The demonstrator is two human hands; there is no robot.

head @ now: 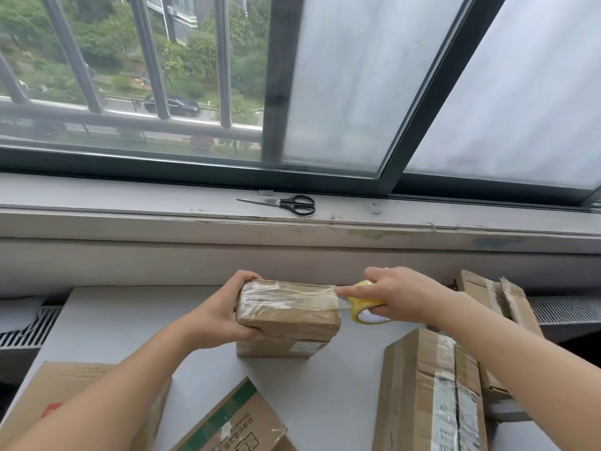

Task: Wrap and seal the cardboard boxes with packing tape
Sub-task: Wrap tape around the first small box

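White desk (pixel 130 314) under a window (pixel 341 76); frosted panes right, bars and trees outside left; black-handled scissors (pixel 286 204) lie shut on the windowsill (pixel 130 203), well apart from the work.

Task item: small cardboard box (pixel 289 312), stacked on a lower box (pixel 276 348) at desk centre, near the wall; clear tape bands run across its top and front, wrinkled in places.

Left hand (pixel 224 310): grips the small cardboard box at its left end; fingers curled over the top far corner, thumb under the near face; box sits slightly tilted on the one below.

Right hand (pixel 400 294): curled round the tape roll (pixel 361 304), yellowish with a white core, just beside the box's right end; index finger (pixel 348 290) straight, tip at the box's top right edge on the tape; a short tape strip (pixel 343 302) spans from roll to box, taut.

Other stock on the desk: tall box (pixel 422 395) front right, old tape and a label down its top, seam split open; worn box (pixel 497 301) far right against the wall, partly behind the right forearm; green-striped box (pixel 237 421) front centre, printed text on it; plain box (pixel 58 395) front left under the left forearm.

Vent grilles (pixel 566 309) flank the desk either side.
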